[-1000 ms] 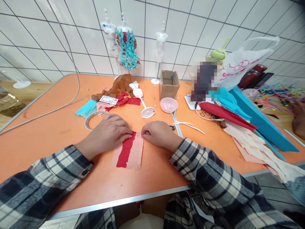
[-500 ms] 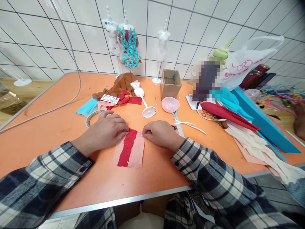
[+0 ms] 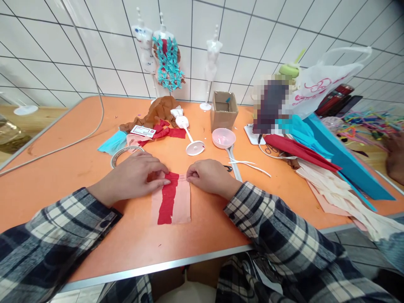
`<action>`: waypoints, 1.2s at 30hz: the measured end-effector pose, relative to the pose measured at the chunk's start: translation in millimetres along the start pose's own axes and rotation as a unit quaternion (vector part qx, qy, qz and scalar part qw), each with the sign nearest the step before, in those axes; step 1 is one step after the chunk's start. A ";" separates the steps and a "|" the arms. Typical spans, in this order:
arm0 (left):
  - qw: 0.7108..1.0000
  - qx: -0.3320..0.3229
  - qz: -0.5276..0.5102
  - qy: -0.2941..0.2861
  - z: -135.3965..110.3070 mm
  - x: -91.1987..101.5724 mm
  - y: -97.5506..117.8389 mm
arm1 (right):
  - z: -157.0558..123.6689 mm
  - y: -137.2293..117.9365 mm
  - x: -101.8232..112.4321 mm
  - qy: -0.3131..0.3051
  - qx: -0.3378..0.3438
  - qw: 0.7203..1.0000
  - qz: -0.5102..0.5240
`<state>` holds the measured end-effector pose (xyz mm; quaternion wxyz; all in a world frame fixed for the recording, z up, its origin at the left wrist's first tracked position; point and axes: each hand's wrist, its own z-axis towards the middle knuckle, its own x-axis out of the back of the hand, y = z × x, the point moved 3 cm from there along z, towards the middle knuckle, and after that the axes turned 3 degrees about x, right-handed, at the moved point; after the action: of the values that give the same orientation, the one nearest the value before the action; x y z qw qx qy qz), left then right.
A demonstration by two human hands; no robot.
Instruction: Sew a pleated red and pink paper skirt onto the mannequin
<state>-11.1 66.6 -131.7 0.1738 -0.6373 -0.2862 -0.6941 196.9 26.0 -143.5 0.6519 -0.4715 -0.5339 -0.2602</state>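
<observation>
A sheet of pink crepe paper (image 3: 183, 206) lies on the table in front of me, with a red crepe paper strip (image 3: 167, 204) running down it. My left hand (image 3: 134, 174) is at the upper left, thumb and forefinger curved in on the top of the red strip. My right hand (image 3: 213, 176) is closed in a pinch at the sheet's top right corner. The fold between the two hands is partly covered by fingers. Behind my left hand sits a roll of tape (image 3: 116, 158). A small white dress form (image 3: 189, 136) lies on its side beyond the paper.
Past my right hand are a pink bowl (image 3: 223, 138), white strips (image 3: 252, 163) and a cardboard box (image 3: 224, 115). Folded crepe papers (image 3: 303, 153) and scissors (image 3: 272, 149) lie to the right. Dress forms (image 3: 168, 63) stand along the wall. Another person's hand (image 3: 396, 153) is at far right.
My left thumb has come into view over the red strip, and the left hand has shifted slightly left. The right hand keeps its pinch. The whole view has moved a little.
</observation>
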 end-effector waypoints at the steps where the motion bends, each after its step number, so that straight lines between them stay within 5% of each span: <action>1: 1.000 0.006 0.000 -0.001 0.4 -0.5 0.0 | 0.2 0.6 0.0 -0.002 -0.002 1.000 0.002; 13: 0.999 0.033 0.008 -0.016 0.2 -3.8 -2.6 | -3.0 16.2 8.4 0.030 -0.015 0.999 0.029; 24: 0.989 0.097 0.050 0.099 -4.4 4.0 -4.7 | -66.9 109.8 69.6 0.057 -0.255 0.965 0.026; 28: 0.992 0.075 0.040 0.096 -3.5 2.6 -1.2 | -65.9 115.0 64.8 0.090 -0.227 0.970 0.004; 33: 0.996 0.054 -0.002 0.066 -1.1 -1.2 2.4 | -49.5 102.2 48.3 0.030 -0.137 0.990 -0.030; 36: 0.996 0.050 -0.022 0.066 -0.8 -2.1 4.0 | -47.9 102.9 43.8 0.017 -0.143 0.987 -0.072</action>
<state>-9.0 62.8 -133.0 0.2080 -0.5744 -0.3226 -0.7230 318.1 33.7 -136.2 0.5661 -0.5162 -0.5126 -0.3878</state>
